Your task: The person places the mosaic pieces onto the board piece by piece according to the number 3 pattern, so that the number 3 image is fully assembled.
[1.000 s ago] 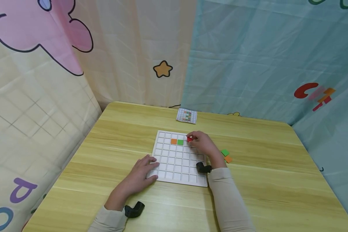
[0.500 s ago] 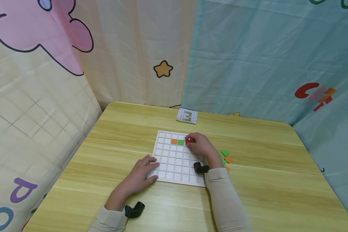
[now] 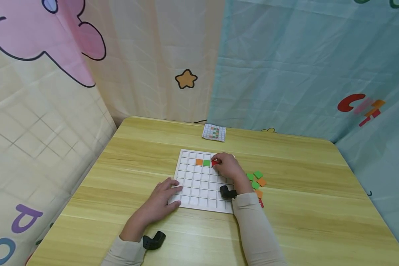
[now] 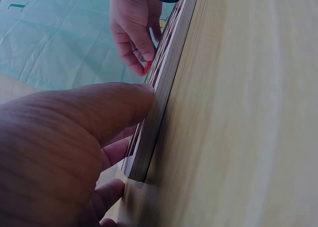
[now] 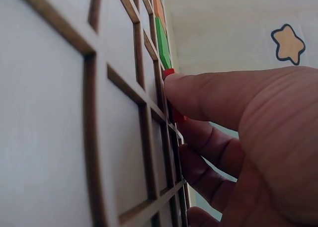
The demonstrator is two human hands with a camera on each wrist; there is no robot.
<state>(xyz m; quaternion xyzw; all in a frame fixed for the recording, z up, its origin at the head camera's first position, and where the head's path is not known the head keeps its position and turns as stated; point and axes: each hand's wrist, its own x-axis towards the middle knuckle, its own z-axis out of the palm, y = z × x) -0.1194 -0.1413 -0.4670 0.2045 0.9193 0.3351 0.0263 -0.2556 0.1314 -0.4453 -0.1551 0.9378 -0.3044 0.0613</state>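
Note:
A white board with a raised grid (image 3: 196, 183) lies on the table. An orange tile (image 3: 199, 162) and a green tile (image 3: 207, 163) sit side by side in cells of its second row from the far edge. Just right of the green one, my right hand (image 3: 229, 168) pinches a red tile (image 3: 214, 163) between thumb and fingers, at the board's surface. Fingers partly cover that red tile (image 5: 169, 72) in the right wrist view; I cannot tell whether it lies flat in its cell. My left hand (image 3: 161, 197) rests on the board's near left edge, fingers extended.
Several loose tiles lie right of the board, among them a green tile (image 3: 258, 174), an orange tile (image 3: 261, 182) and a red tile (image 3: 261, 203), partly behind the right sleeve. A card with a coloured grid pattern (image 3: 214, 132) lies beyond the board.
My right hand has moved slightly left and nearer with the red tile, bringing it beside the green one. More loose tiles show past the right arm. The left hand stays put.

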